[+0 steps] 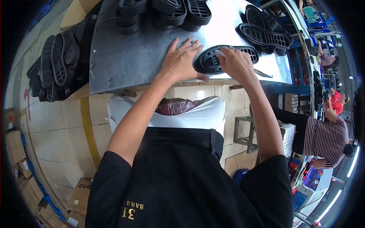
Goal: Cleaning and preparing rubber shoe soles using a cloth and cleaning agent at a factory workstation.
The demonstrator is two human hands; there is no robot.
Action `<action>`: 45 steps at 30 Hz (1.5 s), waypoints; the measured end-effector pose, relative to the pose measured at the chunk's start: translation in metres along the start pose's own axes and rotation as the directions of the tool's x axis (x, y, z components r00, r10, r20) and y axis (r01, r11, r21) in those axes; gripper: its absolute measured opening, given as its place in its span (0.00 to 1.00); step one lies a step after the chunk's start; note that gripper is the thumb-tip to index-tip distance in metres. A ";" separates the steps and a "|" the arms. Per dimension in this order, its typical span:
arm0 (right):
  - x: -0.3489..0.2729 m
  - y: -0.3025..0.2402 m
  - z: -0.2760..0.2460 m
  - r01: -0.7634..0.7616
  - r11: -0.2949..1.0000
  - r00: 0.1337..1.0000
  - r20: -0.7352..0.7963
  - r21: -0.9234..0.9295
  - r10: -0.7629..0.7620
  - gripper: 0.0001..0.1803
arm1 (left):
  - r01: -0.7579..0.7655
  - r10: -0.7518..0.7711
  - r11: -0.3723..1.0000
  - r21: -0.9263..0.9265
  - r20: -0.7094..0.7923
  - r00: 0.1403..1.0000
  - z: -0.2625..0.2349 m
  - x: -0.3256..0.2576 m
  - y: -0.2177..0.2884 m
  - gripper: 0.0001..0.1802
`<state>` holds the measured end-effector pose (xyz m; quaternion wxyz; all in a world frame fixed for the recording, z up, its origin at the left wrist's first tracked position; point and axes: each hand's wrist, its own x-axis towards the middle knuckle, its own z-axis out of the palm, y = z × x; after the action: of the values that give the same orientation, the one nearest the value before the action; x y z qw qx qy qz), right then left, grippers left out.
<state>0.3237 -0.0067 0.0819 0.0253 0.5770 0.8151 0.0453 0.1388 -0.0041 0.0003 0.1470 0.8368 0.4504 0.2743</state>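
Observation:
A black shoe sole with a grid of ribs lies flat near the front edge of the metal table. Over its middle, my right hand is closed, with fingers curled down and a small pale thing partly showing at the fingertips. What that thing is, I cannot make out. Just left of the sole, my left hand lies on the tabletop with fingers spread and nothing in it; its thumb points toward the sole's near edge. A thin pointed blade-like tool rests right of my right hand.
Stacked black soles stand at the table's far side, with more soles at the far right. A box of soles sits left of the table. A metal-framed stool is below right. Co-workers are on the right, one in a striped shirt.

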 end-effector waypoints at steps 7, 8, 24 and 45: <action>0.010 -0.016 0.007 0.122 0.984 0.987 -0.093 -0.132 -0.135 0.08 | 0.036 -0.036 0.999 -0.011 -0.005 0.999 -0.002 0.005 0.001 0.47; 0.009 -0.019 0.007 0.162 0.977 0.979 -0.099 -0.141 -0.177 0.07 | 0.025 -0.025 1.000 -0.011 -0.007 1.000 -0.003 0.005 -0.002 0.46; -0.010 0.003 -0.017 0.497 0.853 0.863 0.188 -0.161 -0.468 0.03 | 0.062 -0.065 0.998 0.024 0.141 0.988 -0.011 0.006 0.005 0.43; -0.084 0.066 -0.051 -0.260 0.942 0.965 0.010 0.212 0.264 0.30 | -0.004 0.004 1.000 -0.009 -0.035 0.999 -0.012 -0.014 -0.011 0.28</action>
<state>0.4088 -0.0667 0.1388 -0.0501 0.6791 0.7316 -0.0334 0.1177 -0.0094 -0.0001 0.1422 0.8323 0.4499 0.2910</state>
